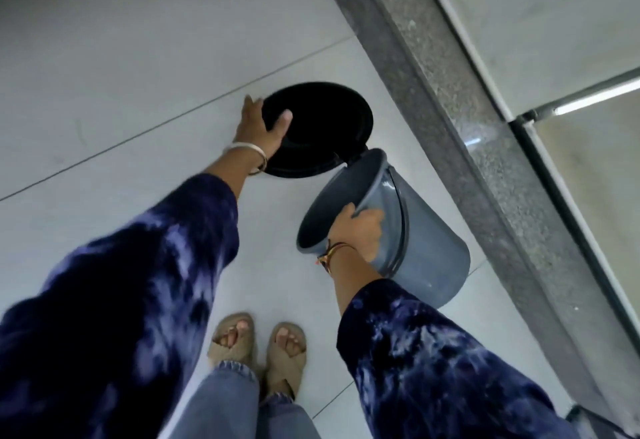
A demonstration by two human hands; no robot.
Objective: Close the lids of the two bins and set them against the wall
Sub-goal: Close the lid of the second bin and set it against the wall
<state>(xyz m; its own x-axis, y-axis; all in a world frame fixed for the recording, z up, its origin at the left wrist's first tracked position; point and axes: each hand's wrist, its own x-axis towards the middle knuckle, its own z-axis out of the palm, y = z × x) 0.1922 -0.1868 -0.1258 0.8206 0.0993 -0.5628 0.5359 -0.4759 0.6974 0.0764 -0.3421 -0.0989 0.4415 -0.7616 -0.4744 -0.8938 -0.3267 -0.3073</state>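
A grey plastic bin is tilted on the pale tiled floor close to the wall's dark stone skirting, its mouth facing me. Its round black lid hangs open from a hinge at the rim's far side. My left hand grips the lid's left edge, thumb on the inner face. My right hand clasps the near rim of the bin, fingers curled over the edge. Only one bin is in view.
The speckled grey skirting runs diagonally along the right, with a pale wall beyond it. My two sandalled feet stand on the floor just below the bin. Open tiled floor spreads to the left.
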